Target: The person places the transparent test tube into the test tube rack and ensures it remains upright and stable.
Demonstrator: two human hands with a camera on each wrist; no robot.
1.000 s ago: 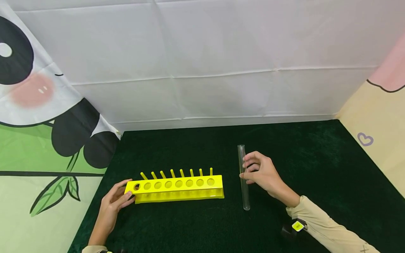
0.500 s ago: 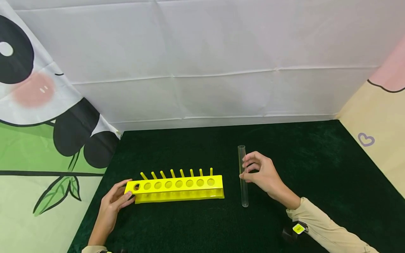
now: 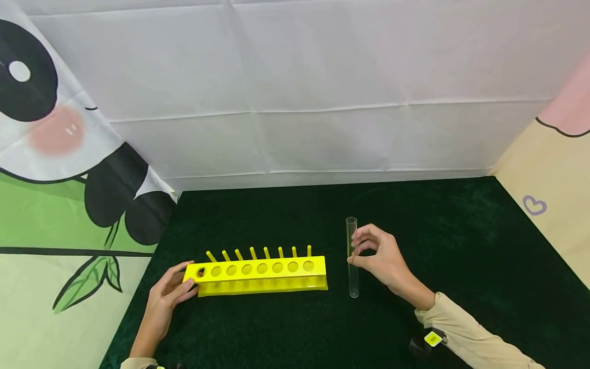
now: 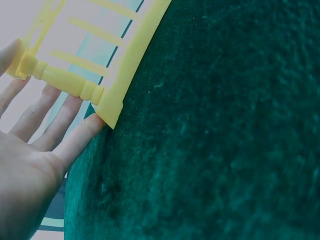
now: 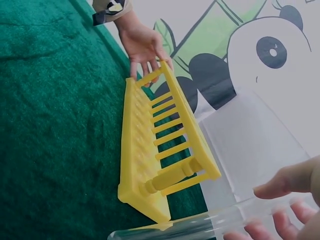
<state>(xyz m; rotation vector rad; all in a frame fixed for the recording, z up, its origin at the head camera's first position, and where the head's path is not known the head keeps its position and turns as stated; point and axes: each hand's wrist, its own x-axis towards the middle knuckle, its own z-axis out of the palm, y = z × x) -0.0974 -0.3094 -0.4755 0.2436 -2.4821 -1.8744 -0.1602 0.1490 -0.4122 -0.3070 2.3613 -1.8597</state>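
A yellow test tube rack (image 3: 255, 278) stands on the dark green cloth, with a row of round holes on top and several pegs at its back. At its left end my left hand (image 3: 161, 300) holds it, thumb over the front top edge and fingers behind; the left wrist view shows fingertips (image 4: 92, 122) against the end post. To the right of the rack, my right hand (image 3: 384, 259) pinches a clear glass test tube (image 3: 350, 246) between thumb and fingers, mouth up and rounded end down. Whether the tube touches the cloth I cannot tell.
Dark green cloth (image 3: 276, 333) covers the table. A white sheet (image 3: 295, 102) hangs behind it, a panda-print sheet (image 3: 106, 179) at the left, and a beige and pink sheet (image 3: 560, 189) at the right.
The test tube's lower end has moved up in the head view and its mouth slightly down, so it looks shorter and tilted towards the camera. Left hand and rack have stayed in place.
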